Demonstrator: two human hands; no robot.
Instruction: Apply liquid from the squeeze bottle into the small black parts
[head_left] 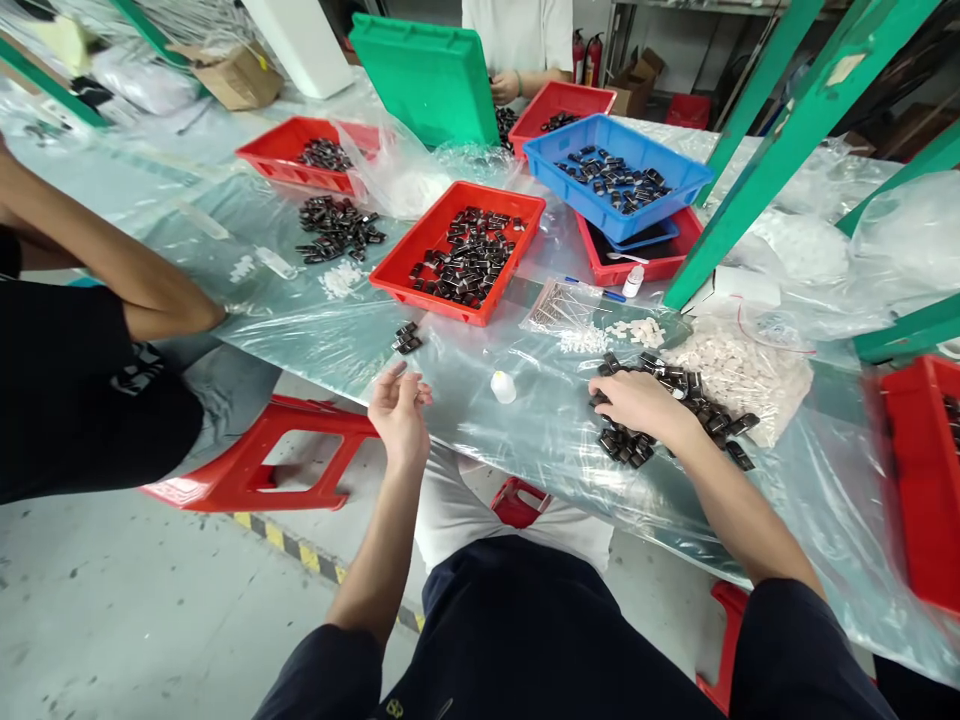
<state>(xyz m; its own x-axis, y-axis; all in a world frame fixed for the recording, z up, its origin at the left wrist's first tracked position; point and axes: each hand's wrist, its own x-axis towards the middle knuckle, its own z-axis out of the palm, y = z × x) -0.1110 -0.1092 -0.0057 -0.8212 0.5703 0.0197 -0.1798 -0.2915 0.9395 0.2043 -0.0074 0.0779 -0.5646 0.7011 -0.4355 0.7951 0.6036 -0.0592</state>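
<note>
My left hand [401,412] is raised at the table's front edge, fingers pinched together. What they hold, if anything, is too small to make out. Just beyond it lies a small cluster of glossy black parts [407,338]. Over on the right, my right hand [637,402] reaches into a loose pile of black parts [705,412], its fingers curled down around a black part at the pile's left side. Between my hands stands a small white bottle [503,387]. Small white pieces [586,339] lie behind the pile, beside a clear bag of pale pieces [746,378].
A red tray [450,312] of black parts sits ahead, with a blue tray [615,205] stacked over another red one behind it. Green posts [780,150] rise at right. A bag of metal pins [562,306] lies mid-table. A co-worker's arm [142,270] rests at left.
</note>
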